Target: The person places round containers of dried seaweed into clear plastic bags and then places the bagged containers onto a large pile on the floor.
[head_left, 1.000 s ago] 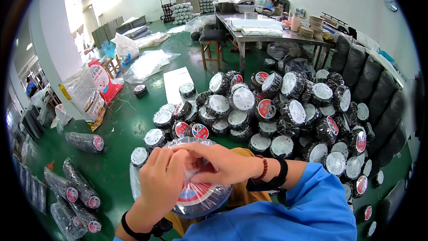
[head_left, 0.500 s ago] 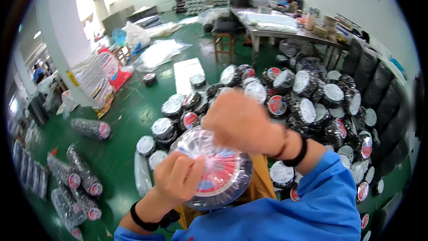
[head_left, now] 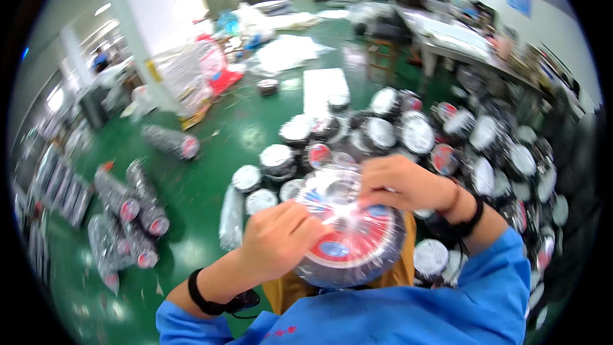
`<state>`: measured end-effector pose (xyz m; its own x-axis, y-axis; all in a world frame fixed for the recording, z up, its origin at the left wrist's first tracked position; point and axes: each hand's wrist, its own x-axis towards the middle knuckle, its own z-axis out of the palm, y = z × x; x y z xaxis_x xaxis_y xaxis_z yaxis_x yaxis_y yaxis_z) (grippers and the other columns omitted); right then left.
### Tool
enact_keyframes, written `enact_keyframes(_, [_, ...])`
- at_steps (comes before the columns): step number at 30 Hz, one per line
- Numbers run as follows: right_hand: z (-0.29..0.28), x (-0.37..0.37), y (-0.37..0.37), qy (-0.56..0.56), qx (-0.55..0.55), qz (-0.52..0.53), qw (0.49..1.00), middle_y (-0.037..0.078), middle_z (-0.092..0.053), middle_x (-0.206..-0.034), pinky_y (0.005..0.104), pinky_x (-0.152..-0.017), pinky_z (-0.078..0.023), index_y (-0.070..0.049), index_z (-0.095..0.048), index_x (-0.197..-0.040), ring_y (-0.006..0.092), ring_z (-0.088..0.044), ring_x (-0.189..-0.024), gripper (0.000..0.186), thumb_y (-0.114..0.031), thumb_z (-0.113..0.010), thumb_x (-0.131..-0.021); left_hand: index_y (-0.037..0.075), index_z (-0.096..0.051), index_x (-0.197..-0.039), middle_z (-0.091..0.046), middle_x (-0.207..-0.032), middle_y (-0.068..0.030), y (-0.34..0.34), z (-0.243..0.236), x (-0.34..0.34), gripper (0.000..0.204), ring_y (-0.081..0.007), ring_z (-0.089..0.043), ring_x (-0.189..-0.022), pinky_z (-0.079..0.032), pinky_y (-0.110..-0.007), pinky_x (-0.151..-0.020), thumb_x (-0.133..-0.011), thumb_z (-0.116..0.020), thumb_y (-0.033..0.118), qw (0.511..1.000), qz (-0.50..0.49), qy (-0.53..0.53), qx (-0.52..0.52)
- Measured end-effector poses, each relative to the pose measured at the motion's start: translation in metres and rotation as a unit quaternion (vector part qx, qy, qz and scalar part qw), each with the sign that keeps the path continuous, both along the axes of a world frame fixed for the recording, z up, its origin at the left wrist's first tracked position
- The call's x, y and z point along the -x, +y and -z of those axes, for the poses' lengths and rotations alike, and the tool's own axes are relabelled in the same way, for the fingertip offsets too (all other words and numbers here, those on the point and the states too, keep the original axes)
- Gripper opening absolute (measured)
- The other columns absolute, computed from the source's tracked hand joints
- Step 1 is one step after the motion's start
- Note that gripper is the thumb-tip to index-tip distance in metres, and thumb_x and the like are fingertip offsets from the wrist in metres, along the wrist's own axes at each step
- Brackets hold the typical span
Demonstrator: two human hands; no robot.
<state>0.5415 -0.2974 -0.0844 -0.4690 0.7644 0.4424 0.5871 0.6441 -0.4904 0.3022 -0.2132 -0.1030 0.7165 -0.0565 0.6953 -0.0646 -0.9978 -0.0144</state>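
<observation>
A round black package (head_left: 357, 264) in clear plastic wrap rests at my lap, its red, white and blue round label facing up. The plastic (head_left: 347, 216) is drawn together into a gathered bunch over the label's middle. My left hand (head_left: 281, 235) is closed at the left of this bunch, its fingertips pinching a bit of the plastic. From the right, my right hand (head_left: 403, 183) also pinches the plastic, thumb and forefinger together near the bunch. Exactly what lies between the fingertips is partly hidden by the fingers.
Many similar wrapped round packages (head_left: 418, 133) are heaped ahead and to the right. Long wrapped rolls (head_left: 169, 142) lie on the green floor (head_left: 223, 172) at left. A worktable (head_left: 450, 35) and a wooden stool (head_left: 381, 54) stand further back, and a white sheet (head_left: 325, 89) lies ahead.
My right hand has come down from above the package to the gathered plastic. My left hand has moved off the bunch's centre to its left side. The view has turned left.
</observation>
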Motion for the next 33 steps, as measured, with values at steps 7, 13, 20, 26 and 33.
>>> enact_keyframes(7, [-0.019, 0.036, -0.001, 0.002, -0.01, -0.024, 1.0, 0.006, -0.053, -0.063, 0.0315, -0.052, -0.038, -0.006, -0.061, -0.073, 0.0233, -0.05, -0.056, 0.019, -0.015, -0.077, -0.069, 0.006, -0.056, -0.094, -0.053, -0.1, -0.0066, -0.004, 0.008, -0.015, 0.04, -0.0249, -0.049, -0.097, -0.041, -0.037, -0.084, -0.069, -0.069, 0.034, 0.985, 0.026, 0.133, 0.102])
enact_keyframes(13, [0.014, -0.017, 0.027, 0.243, 0.065, 0.294, 0.922, -0.001, -0.049, -0.073, 0.0188, -0.06, -0.037, -0.003, -0.051, -0.091, 0.0054, -0.047, -0.065, 0.007, -0.01, -0.055, -0.089, 0.011, -0.067, -0.087, -0.064, -0.079, -0.0105, 0.183, 0.021, 0.065, 0.016, -0.0266, -0.061, -0.077, -0.051, -0.038, -0.064, -0.081, -0.061, 0.025, 0.956, -0.29, 0.038, 0.036])
enact_keyframes(20, [0.096, -0.046, 0.075, 0.252, 0.252, 0.319, 0.878, 0.0, -0.056, -0.072, 0.0192, -0.058, -0.042, -0.001, -0.055, -0.091, 0.0059, -0.052, -0.064, 0.003, -0.004, -0.055, -0.089, 0.004, -0.063, -0.098, -0.064, -0.087, -0.0073, 0.289, -0.049, 0.316, 0.037, -0.0183, -0.058, -0.078, -0.046, -0.034, -0.071, -0.088, -0.061, 0.038, 0.699, -0.532, -0.458, 0.135])
enact_keyframes(26, [0.17, -0.011, 0.155, 0.174, 0.391, 0.281, 0.859, 0.0, -0.059, -0.073, 0.0203, -0.061, -0.044, -0.001, -0.058, -0.086, 0.0065, -0.054, -0.066, 0.007, -0.008, -0.058, -0.088, -0.001, -0.057, -0.09, -0.06, -0.085, -0.0161, 0.342, 0.102, 0.299, 0.032, -0.031, -0.057, -0.075, -0.043, -0.04, -0.068, -0.093, -0.055, 0.031, 0.667, -0.661, -0.339, -0.06])
enact_keyframes(33, [0.257, -0.019, 0.167, 0.026, 0.548, 0.285, 0.786, 0.004, -0.064, -0.076, 0.0247, -0.062, -0.046, 0.001, -0.06, -0.09, 0.0081, -0.056, -0.068, 0.012, -0.011, -0.061, -0.087, 0.007, -0.059, -0.102, -0.058, -0.102, -0.011, 0.355, 0.484, 0.246, 0.027, -0.0306, -0.055, -0.097, -0.043, -0.043, -0.084, -0.084, -0.061, 0.027, 0.619, -0.688, 0.039, 0.378])
